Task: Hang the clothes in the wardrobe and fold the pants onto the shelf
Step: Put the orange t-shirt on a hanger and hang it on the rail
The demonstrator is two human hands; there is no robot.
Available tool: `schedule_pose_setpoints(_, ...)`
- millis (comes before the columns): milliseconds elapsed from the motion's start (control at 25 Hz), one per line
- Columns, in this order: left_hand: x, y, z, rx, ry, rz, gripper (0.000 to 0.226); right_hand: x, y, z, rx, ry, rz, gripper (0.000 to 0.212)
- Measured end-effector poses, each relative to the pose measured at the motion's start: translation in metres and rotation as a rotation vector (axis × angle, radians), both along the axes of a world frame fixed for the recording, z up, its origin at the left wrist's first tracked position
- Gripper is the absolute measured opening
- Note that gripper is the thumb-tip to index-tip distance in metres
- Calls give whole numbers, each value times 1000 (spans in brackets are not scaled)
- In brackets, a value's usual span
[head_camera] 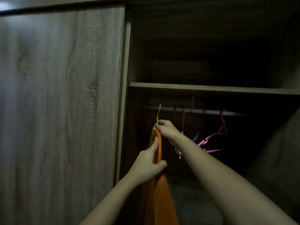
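An orange garment (158, 192) hangs from a yellow-green hanger (158, 114) whose hook reaches up to the metal rail (186, 110) inside the open wardrobe. My left hand (148, 166) grips the garment's folded edge just below its top. My right hand (166, 128) pinches the hanger's neck at the garment's collar. Whether the hook sits over the rail is not clear in the dim light.
A wooden shelf (211, 90) runs above the rail. Pink hangers (215, 135), a purple one (196, 137) and others hang to the right on the rail. The wardrobe's sliding door (61, 103) covers the left half. The interior is dark.
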State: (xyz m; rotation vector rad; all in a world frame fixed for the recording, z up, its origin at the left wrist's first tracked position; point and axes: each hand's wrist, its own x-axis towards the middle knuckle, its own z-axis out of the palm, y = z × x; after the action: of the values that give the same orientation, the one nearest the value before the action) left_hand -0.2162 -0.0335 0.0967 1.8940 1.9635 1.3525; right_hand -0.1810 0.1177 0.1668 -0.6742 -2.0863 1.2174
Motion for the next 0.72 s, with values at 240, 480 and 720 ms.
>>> schedule_pose_setpoints(240, -29, 79, 15, -3, -126, 6, 88, -33, 69, 29, 48, -91, -7, 43)
schedule_pose_setpoints(480, -55, 135, 14, 3, -196, 54, 86, -66, 113, 37, 154, -384, -39, 29)
schedule_pose_setpoints(720, -57, 153, -8, -33, -195, 78, 91, -68, 118, 30, 256, -501, -22, 29)
